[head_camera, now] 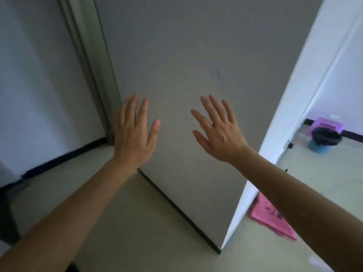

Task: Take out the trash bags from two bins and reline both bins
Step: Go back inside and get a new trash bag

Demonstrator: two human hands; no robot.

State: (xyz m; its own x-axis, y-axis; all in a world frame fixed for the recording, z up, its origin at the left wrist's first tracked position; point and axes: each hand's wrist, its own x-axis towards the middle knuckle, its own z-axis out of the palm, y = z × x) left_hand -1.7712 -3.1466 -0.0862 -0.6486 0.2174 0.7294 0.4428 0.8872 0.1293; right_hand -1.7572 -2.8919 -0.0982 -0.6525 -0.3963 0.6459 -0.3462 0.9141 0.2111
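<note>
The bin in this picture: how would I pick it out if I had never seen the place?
Start at the big grey panel in the middle and look right, past the white wall edge, into the brighter room. Far back on its floor stands the bin, in front of a purple box. It alone is round and blue, with a black bag at its top.

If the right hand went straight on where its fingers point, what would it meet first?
The right hand would likely meet the grey wall first; the gap between them is unclear.
</note>
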